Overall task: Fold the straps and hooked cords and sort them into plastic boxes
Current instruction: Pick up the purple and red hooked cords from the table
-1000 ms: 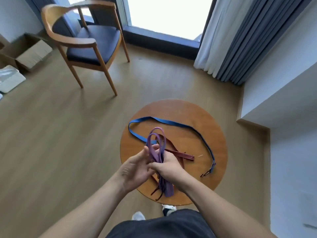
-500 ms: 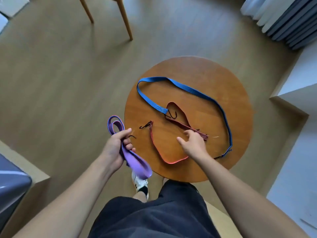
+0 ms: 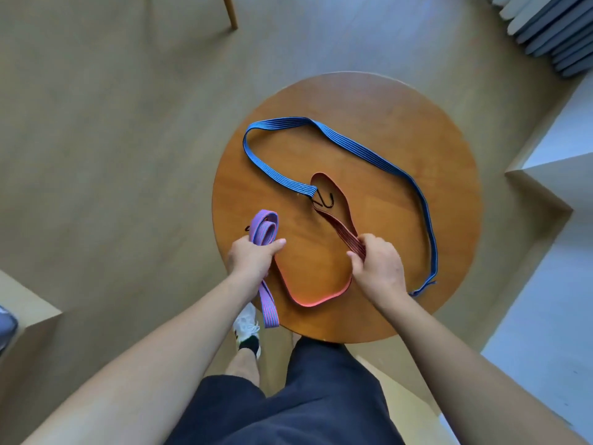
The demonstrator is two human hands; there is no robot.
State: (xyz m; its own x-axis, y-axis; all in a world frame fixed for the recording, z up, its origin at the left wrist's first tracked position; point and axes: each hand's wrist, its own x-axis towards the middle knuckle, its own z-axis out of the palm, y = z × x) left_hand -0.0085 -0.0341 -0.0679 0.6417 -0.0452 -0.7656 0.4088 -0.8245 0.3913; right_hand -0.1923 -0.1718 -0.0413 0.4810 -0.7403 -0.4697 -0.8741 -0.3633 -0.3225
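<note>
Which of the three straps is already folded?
The purple strap, doubled into a bundle in the left hand; the red strap and blue strap lie spread on the table.

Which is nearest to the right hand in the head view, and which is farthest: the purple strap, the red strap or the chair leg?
1. red strap: gripped by the right hand.
2. purple strap: leftward, in the left hand.
3. chair leg: far off, top edge.
</note>
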